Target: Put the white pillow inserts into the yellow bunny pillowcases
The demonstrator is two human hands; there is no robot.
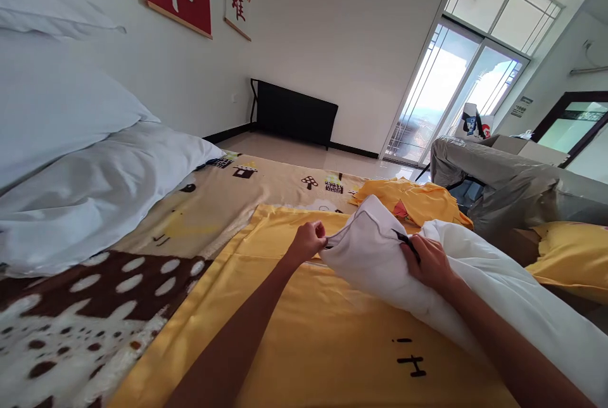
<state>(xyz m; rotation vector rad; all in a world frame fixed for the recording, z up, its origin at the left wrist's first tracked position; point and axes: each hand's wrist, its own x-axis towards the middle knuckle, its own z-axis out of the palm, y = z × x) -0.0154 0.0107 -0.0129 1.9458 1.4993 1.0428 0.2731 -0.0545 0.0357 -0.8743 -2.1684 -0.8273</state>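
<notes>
My left hand (310, 240) is closed in a pinch on the near-left edge of a white pillow or quilt (370, 256), over a yellow cloth cover (327, 332) spread flat. My right hand (430, 261) grips the same white piece farther right, with a black strip (407, 244) at its fingers. Between the hands a corner of the white piece stands up, and its bulk runs off to the lower right. Black letters show on the yellow cover below.
White pillows (118, 173) are piled at the left on a patterned blanket (266, 183). A crumpled orange cloth (413, 196) lies behind the white piece. At the right are a plastic-wrapped sofa (503, 186) and a yellow cushion (570, 256). A black folded frame (294, 113) stands by the wall.
</notes>
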